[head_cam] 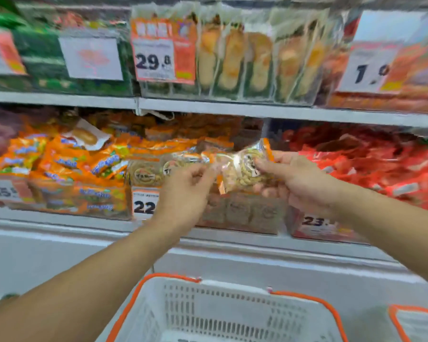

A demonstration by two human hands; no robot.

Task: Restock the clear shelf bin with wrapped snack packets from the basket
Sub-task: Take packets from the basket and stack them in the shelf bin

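Note:
A clear-wrapped snack packet (241, 169) with orange ends and a round label is held up in front of the lower shelf. My right hand (294, 180) grips its right end, thumb on top. My left hand (185, 188) pinches its left end. Just behind and below the packet stands the clear shelf bin (242, 215), holding more round-label packets, with a "22" price tag on its left. The white basket (220, 314) with an orange rim sits below my arms; its inside is mostly out of view.
Orange snack bags (67, 166) fill the bin to the left, red packets (371, 166) the bin to the right. The upper shelf (232, 108) carries bread-like packs and price cards. A second orange-rimmed basket (418, 324) shows at the lower right. The frame is motion-blurred.

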